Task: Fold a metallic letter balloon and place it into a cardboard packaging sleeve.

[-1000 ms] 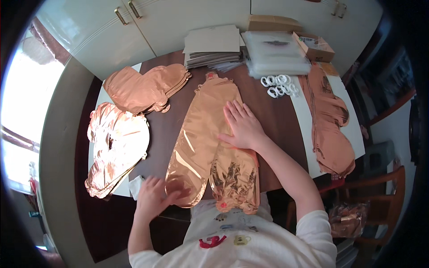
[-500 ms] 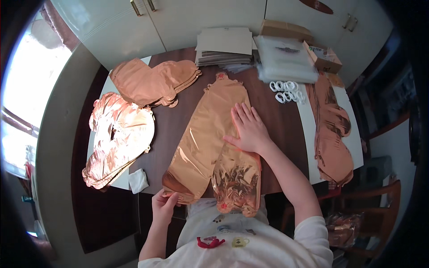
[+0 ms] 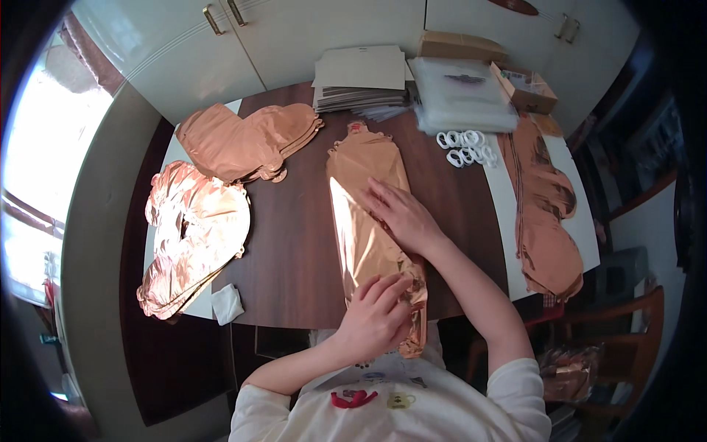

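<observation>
A flat rose-gold foil balloon (image 3: pixel 362 214) lies lengthwise in front of me, folded into a narrow strip, its tabbed end with a red mark pointing away. The near end hangs over the table's front edge against my shirt. My right hand (image 3: pixel 403 217) rests on the middle of the foil with its fingers stretched out. Nearer to me, my left hand (image 3: pixel 375 313) reaches across the lower part, its fingers curled over the folded foil at the right side. The edge in those fingers is mostly hidden by the hand.
At left lie a stack of foil balloons (image 3: pixel 254 136) and a shiny one (image 3: pixel 199 228) beside a white cloth (image 3: pixel 227 303). Cardboard sheets (image 3: pixel 361 74), clear plastic bags (image 3: pixel 464 99), a small box (image 3: pixel 524 90) and white ribbon rolls (image 3: pixel 465 147) are at the back. More foil balloons (image 3: pixel 546 214) lie right.
My left hand has carried the balloon's left leg over to the right, so the forked shape is now one narrow strip. The right hand has shifted slightly down, still on the foil.
</observation>
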Tool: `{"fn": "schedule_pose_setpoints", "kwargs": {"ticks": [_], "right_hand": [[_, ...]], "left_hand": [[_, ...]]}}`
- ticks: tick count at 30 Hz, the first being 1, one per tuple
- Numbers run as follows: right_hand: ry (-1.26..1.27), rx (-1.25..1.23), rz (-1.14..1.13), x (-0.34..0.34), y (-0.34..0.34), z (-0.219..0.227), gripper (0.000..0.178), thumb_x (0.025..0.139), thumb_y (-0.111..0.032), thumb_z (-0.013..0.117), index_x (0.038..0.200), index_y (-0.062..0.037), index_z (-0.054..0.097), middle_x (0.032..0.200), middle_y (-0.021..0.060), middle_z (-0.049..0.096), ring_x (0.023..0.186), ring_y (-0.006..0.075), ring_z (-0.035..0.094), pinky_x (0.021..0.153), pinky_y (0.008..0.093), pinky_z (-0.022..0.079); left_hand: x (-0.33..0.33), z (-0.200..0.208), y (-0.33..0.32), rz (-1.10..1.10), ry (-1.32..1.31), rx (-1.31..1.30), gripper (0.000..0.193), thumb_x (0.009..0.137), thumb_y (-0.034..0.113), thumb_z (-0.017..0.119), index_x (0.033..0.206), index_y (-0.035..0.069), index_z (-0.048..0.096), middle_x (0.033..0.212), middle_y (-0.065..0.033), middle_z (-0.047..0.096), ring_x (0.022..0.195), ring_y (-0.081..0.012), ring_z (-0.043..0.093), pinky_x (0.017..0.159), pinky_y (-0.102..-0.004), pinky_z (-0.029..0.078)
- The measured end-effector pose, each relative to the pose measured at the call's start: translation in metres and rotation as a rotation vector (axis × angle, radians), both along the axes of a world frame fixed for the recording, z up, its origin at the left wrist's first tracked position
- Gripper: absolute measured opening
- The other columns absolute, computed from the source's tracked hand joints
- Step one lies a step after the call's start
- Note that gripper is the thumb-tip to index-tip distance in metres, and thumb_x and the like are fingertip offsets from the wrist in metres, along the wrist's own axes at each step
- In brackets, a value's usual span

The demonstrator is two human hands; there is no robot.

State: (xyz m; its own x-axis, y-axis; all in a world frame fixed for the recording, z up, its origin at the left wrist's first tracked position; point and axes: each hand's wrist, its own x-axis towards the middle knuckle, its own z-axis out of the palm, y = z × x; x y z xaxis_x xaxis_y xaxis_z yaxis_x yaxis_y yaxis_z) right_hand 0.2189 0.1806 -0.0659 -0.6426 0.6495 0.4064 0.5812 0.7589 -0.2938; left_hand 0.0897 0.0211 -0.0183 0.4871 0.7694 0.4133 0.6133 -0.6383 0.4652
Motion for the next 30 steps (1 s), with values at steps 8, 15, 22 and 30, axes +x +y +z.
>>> {"fn": "schedule_pose_setpoints", "kwargs": {"ticks": [8,15,22,30], "right_hand": [[0.096,-0.026,0.195,0.005,0.000,0.004,0.044,0.074,-0.002,0.057,0.107,-0.0263,0.070,0.134,0.0022,0.051,0.121,0.0218,0.048,0.100,0.0365,0.039],[0.096,-0.056,0.172,0.007,0.000,0.001,0.026,0.071,-0.010,0.065,0.095,-0.0192,0.073,0.130,0.0005,0.055,0.122,0.0214,0.049,0.100,0.0380,0.040],[0.123,-0.045,0.197,0.007,-0.001,0.002,0.022,0.071,-0.013,0.067,0.091,-0.0191,0.073,0.121,0.0005,0.061,0.117,0.0193,0.052,0.097,0.0370,0.041],[0.115,-0.026,0.197,0.006,-0.001,0.001,0.024,0.071,-0.012,0.068,0.092,-0.0213,0.074,0.118,0.0000,0.062,0.116,0.0187,0.053,0.096,0.0369,0.042]], "left_hand": [[0.013,-0.010,0.009,-0.110,0.024,-0.058,0.027,0.077,0.022,0.066,0.095,0.004,0.059,0.118,-0.0133,0.054,0.116,-0.0300,0.049,0.098,-0.0438,0.037],[-0.047,0.010,0.062,0.105,0.196,-0.119,0.050,0.079,0.035,0.068,0.115,0.003,0.055,0.123,-0.0166,0.053,0.112,-0.0319,0.053,0.096,-0.0451,0.040],[-0.090,-0.022,0.119,0.166,0.440,-0.022,0.067,0.083,0.044,0.060,0.133,0.002,0.045,0.138,-0.0153,0.046,0.132,-0.0274,0.039,0.106,-0.0476,0.030],[-0.104,-0.032,0.143,0.190,0.490,-0.069,0.078,0.083,0.055,0.057,0.138,0.002,0.039,0.145,-0.0133,0.037,0.137,-0.0267,0.031,0.109,-0.0516,0.024]]}}
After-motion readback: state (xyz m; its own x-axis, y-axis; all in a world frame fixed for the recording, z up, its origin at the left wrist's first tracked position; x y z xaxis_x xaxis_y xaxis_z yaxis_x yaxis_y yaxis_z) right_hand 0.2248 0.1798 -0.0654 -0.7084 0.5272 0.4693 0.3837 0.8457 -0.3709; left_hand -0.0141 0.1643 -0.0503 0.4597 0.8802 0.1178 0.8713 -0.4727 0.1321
